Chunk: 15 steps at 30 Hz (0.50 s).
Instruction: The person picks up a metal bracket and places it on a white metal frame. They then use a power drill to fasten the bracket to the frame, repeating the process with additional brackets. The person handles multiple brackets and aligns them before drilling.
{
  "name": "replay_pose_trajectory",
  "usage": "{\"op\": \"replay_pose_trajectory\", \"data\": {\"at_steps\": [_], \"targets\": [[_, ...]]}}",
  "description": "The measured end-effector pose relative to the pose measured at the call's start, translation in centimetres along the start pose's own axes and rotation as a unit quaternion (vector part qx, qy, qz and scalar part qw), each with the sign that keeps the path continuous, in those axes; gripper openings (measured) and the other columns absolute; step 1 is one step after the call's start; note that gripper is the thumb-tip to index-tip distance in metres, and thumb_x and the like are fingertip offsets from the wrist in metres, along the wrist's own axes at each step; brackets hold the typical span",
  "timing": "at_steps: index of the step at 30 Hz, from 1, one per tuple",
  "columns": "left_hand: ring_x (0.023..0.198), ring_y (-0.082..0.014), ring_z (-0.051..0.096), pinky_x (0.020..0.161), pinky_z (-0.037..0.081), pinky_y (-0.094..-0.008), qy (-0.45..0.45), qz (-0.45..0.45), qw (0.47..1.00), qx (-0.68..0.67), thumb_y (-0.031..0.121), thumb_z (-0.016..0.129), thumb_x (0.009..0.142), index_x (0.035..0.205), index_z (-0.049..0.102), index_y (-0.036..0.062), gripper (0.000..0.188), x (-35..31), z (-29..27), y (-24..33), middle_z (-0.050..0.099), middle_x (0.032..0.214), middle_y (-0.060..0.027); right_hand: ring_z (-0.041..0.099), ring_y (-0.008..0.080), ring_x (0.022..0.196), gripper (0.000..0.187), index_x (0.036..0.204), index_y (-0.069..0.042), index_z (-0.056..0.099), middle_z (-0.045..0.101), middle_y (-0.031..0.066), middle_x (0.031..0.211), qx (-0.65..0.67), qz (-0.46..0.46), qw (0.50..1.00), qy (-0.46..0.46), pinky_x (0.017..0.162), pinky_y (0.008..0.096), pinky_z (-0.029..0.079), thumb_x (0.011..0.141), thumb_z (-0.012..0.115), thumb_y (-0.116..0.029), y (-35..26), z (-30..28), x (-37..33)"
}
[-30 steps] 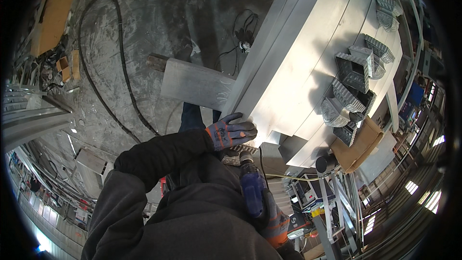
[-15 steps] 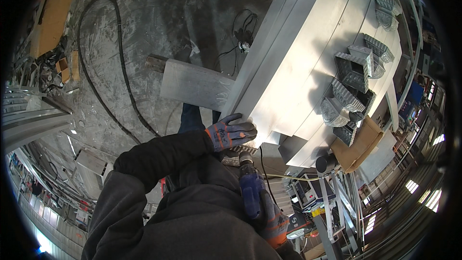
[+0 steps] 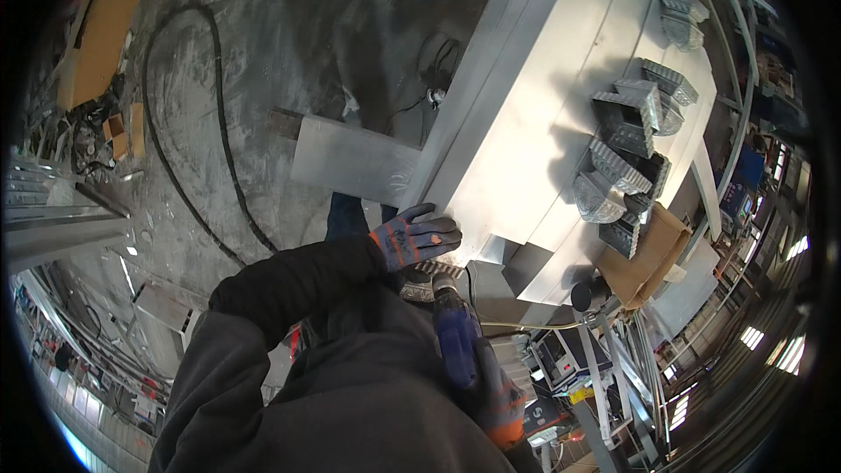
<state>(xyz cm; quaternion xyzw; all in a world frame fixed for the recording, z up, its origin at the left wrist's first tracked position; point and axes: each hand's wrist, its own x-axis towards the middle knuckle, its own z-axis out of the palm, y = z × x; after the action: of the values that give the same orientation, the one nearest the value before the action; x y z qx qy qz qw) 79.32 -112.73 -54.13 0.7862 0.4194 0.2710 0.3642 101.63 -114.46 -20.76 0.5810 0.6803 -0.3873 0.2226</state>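
My left hand (image 3: 419, 239), in a grey glove with orange marks, lies flat with fingers stretched over the near end of a long pale metal profile (image 3: 499, 149). Just below it, a ribbed, ornate metal fitting (image 3: 436, 270) sits at that end, partly hidden by the glove and sleeve. My right hand (image 3: 498, 394), gloved alike, is wrapped round the handle of a blue power drill (image 3: 457, 346). The drill points away from me, its front end up against the fitting. The bit's tip cannot be made out.
Several similar cast fittings (image 3: 626, 166) lie on the profiles at the right, by an open cardboard box (image 3: 644, 254). A black cable (image 3: 223, 114) loops over the floor at the left. A flat bar (image 3: 355, 158) juts out left from under the profiles. Metal frames (image 3: 604, 368) stand lower right.
The whole view has shifted slightly, with the profiles and fittings appearing a little further left. Both hands and the drill keep nearly the same place against the work.
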Motion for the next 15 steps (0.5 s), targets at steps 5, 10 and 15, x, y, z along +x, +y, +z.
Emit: {"op": "replay_pose_trajectory", "data": {"at_steps": [5,10,15], "targets": [[0.151,-0.0207,0.039,0.128,0.029,-0.0445,-0.026,0.032,0.999,0.022,0.023,0.045,0.107,0.154,0.044,0.013,0.047,-0.1,-0.8,0.3,0.049,0.156,-0.0041,0.068,0.0469,0.116,0.082,0.155,-0.007,0.041,0.063,0.0257,0.138,0.118,0.03,0.981,0.149,0.088,0.0506,0.058,0.084,0.081,-0.024,0.0,1.2,-2.9],[0.147,-0.0278,0.042,0.125,0.03,-0.0518,0.028,0.041,0.998,0.026,0.019,0.052,0.091,0.147,0.054,0.014,0.055,0.3,-2.0,2.0,0.051,0.153,-0.0057,0.076,0.0353,0.096,0.064,0.146,-0.009,0.046,0.071,0.0231,0.116,0.499,0.328,0.783,0.172,0.075,0.0473,0.065,0.089,0.076,-0.011,6.0,5.6,-1.5],[0.148,-0.0345,0.039,0.124,0.03,-0.0532,-0.013,0.003,0.996,0.087,0.05,0.087,0.064,0.149,0.05,0.0083,0.101,0.6,-3.2,4.8,0.05,0.151,-0.0108,0.073,0.0276,0.092,0.043,0.127,-0.001,0.058,0.069,0.0153,0.103,0.772,0.033,0.59,0.234,0.072,0.0422,0.064,0.101,0.062,-0.034,16.6,9.1,4.6]]}}
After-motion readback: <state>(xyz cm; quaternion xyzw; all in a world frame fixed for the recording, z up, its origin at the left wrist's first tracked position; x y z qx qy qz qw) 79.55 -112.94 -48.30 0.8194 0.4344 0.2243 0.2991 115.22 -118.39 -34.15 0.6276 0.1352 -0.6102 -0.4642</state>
